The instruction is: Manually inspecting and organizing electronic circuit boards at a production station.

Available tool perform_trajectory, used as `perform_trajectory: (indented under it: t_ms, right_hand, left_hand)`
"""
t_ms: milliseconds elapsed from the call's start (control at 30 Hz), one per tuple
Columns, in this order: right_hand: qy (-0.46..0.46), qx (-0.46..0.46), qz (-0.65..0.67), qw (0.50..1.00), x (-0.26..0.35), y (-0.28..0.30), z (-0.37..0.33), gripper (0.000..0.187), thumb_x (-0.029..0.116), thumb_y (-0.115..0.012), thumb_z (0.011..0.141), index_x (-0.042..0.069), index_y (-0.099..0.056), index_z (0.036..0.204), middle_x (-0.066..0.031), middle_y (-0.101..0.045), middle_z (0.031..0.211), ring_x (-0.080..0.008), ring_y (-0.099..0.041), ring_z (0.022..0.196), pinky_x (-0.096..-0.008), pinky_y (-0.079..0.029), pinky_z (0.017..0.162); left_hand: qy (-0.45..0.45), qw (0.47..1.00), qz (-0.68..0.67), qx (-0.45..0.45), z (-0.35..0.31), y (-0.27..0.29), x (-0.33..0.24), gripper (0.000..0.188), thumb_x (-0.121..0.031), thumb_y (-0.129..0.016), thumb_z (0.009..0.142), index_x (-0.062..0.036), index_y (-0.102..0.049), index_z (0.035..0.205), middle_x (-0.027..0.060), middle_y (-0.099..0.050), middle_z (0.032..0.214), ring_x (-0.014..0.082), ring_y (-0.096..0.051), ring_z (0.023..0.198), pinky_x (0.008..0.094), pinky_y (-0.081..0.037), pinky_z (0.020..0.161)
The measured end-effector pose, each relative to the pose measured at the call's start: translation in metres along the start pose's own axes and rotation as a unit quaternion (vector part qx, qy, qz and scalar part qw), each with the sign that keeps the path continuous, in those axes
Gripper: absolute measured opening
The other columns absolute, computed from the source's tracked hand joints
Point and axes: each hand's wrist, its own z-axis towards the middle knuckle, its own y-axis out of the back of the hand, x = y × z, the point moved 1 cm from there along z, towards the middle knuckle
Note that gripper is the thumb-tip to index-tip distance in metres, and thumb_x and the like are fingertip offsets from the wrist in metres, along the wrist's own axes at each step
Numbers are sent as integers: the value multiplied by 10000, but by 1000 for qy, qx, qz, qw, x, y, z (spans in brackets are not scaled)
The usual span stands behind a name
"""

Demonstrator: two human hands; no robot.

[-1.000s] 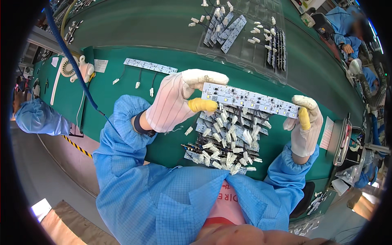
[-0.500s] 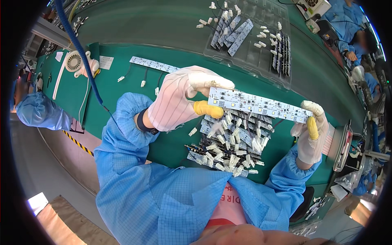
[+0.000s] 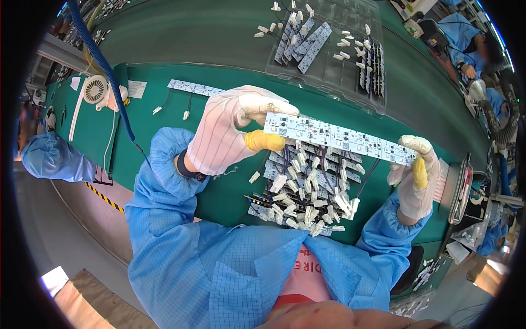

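Note:
Stretched between my two gloved hands is a long white LED circuit board (image 3: pixel 339 138), its component side facing me and its right end tilted lower. My left hand (image 3: pixel 233 129) pinches the left end, with a yellow-covered thumb in front and fingers on the upper edge. At the other end my right hand (image 3: pixel 415 175) grips it the same way, also with a yellow-covered digit. Below the board lies a pile of similar boards (image 3: pixel 274 167) with dark wires and white plug connectors (image 3: pixel 315 205). Another LED strip (image 3: pixel 194 88) lies behind my left hand.
A clear plastic tray (image 3: pixel 342 66) with more boards stands on the dark belt (image 3: pixel 208 35) at the back. At left are a small white fan (image 3: pixel 97 90) and a coiled blue hose (image 3: pixel 104 66). Another person (image 3: pixel 463 38) is at far right.
The held board and my left hand have shifted slightly left in view, as has the tray behind. Both hands keep their hold on the board.

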Motion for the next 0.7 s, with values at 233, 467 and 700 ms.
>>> perform_trajectory:
  t_ms: [233,467,700]
  right_hand:
    - [5,-50,-20,999,3,-1,-5,461,334,-638,886,-30,-524,1143,-64,-603,781,-77,-532,506,-174,-411,458]
    - [-31,-28,6,999,10,-2,-9,448,269,-681,850,-40,-525,1134,-73,-604,775,-99,-540,511,-185,-380,458]
    - [-41,-55,-5,998,15,-6,-7,444,275,-705,823,-41,-542,1089,-60,-590,716,-95,-535,492,-187,-386,461]
  left_hand:
    - [-38,999,12,9,10,1,-14,423,-238,-803,647,-73,-681,1017,84,-677,947,161,-641,708,266,-516,633]
    - [-75,995,48,47,16,8,-10,375,-247,-713,796,-18,-614,1075,159,-686,930,275,-629,927,399,-485,863]
    - [-67,997,35,22,17,7,-3,495,-387,-726,725,-25,-645,1052,111,-692,955,269,-625,940,377,-483,865]
